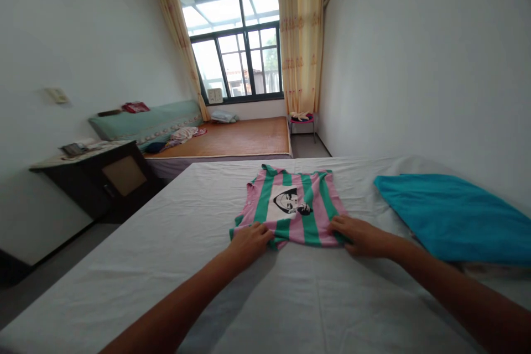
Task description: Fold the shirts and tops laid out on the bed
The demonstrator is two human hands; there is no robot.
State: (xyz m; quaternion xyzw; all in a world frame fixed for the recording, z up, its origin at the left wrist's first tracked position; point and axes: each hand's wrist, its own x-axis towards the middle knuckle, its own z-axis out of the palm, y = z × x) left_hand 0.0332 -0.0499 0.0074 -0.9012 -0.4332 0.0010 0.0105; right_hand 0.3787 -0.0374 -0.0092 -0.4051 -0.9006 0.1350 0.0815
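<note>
A pink and green striped shirt [296, 227] with a black-and-white printed face lies spread out on a white sheet [166, 243]. My left hand [251, 242] is closed on its near left corner, with the cloth bunched slightly under the fingers. At the near right corner, my right hand [357, 235] has its fingers curled over the edge of the shirt. The left side of the shirt looks a little rumpled, and its far edge is uneven.
Folded turquoise cloth [452, 215] lies to the right on the sheet. Beyond stands a bed with a brown mat [249, 135] beneath a window [244, 61]. A dark cabinet [120, 177] is at the left; a small pink stool [302, 120] stands by the curtain [301, 38].
</note>
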